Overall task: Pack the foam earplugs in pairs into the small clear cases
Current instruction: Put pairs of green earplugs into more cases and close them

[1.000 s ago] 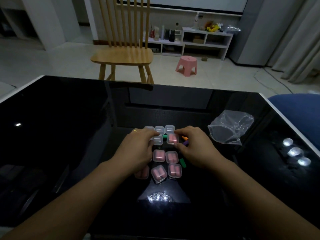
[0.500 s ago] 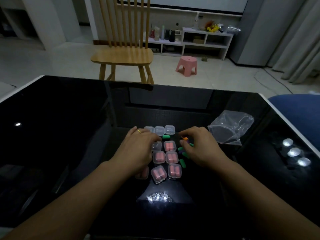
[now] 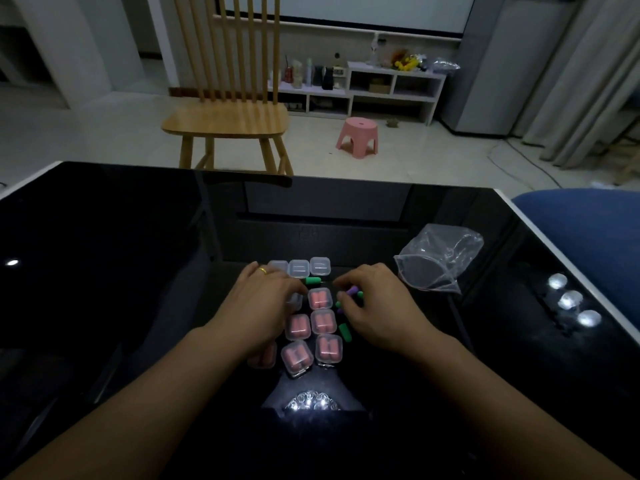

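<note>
Black table (image 3: 138, 271): cases (image 3: 320, 299) between hands (image 3: 266, 306) (image 3: 377, 306).

both hands (image 3: 266, 303) over clear cases (image 3: 320, 299) of pink earplugs, black table (image 3: 104, 237)

The left hand (image 3: 264, 308) covered most of one clear case (image 3: 295, 301); whatever the right hand's fingertips (image 3: 341, 283) pinched, perhaps an earplug, was too dim to tell
</note>
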